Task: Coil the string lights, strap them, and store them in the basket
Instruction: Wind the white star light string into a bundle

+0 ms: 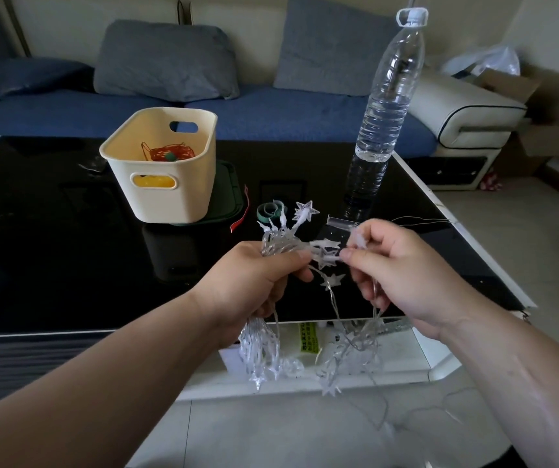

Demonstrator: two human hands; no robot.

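From the head camera we find the left grip (254,275) curled tight round a bunch of gathered loops of the string lights (325,251). The right grip (396,275) pinches the next length between thumb and fingertips, just beside that bunch. Both are held in the air above the near edge of the surface (68,248).

We judge the coiling to be under way but not finished. Several clear stars stick up from the held loops, while more of the strand hangs below both grips and trails to the floor (271,434). How much is left we cannot quite tell, since the clear wire fades against the pale tiles.

Strapping is not yet begun: what looks like a green strap (271,211) lies curled on the surface beyond the grips. The cream basket (170,194) stands farther back on the left, on a dark green tray (232,194). It already holds a tangle of orange wire (170,152).

The surface is glossy black, with a tall clear bottle (386,96) at its far right. Behind it is a blue sofa (271,113) with grey cushions, and a cardboard box (558,106) stands at the right.
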